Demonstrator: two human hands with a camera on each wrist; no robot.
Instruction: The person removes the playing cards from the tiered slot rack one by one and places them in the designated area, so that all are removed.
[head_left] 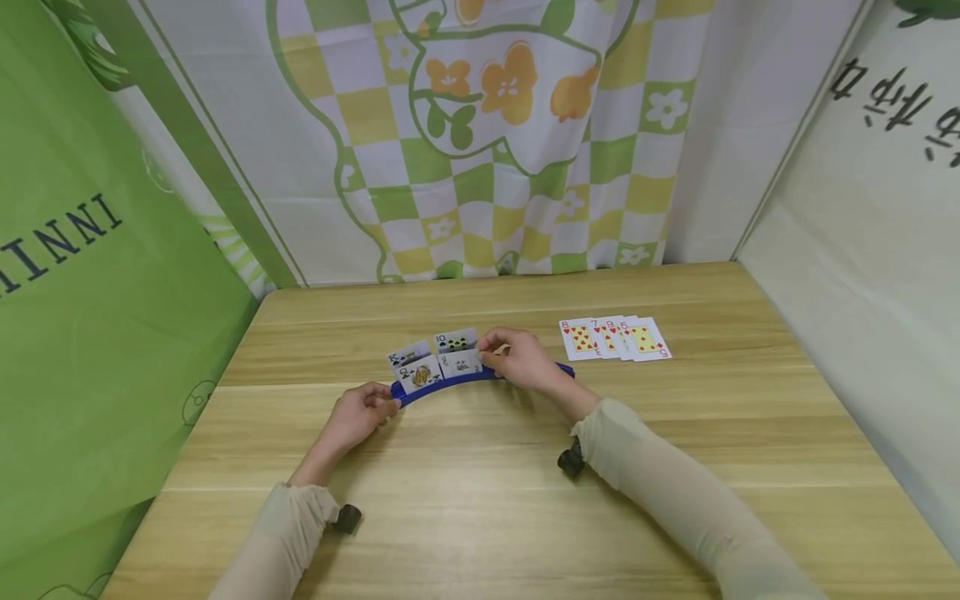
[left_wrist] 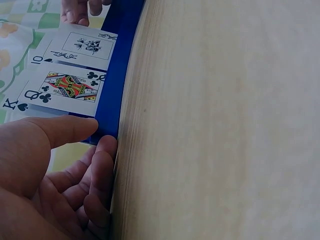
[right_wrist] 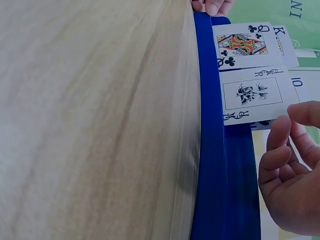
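A curved blue card holder stands on the table with playing cards upright in it. Its front row has a queen of clubs and a black-and-white joker. Behind them are a king of spades and a black ten. My left hand grips the holder's left end between thumb and fingers. At the joker's top corner, my right hand pinches the card with thumb and index finger; the joker's lower edge sits in the holder. The right hand covers part of the holder's right half.
To the right of the holder, a fanned row of red cards lies face up on the wooden table, with an eight, seven, nine and five showing. A patterned curtain hangs behind the table's far edge.
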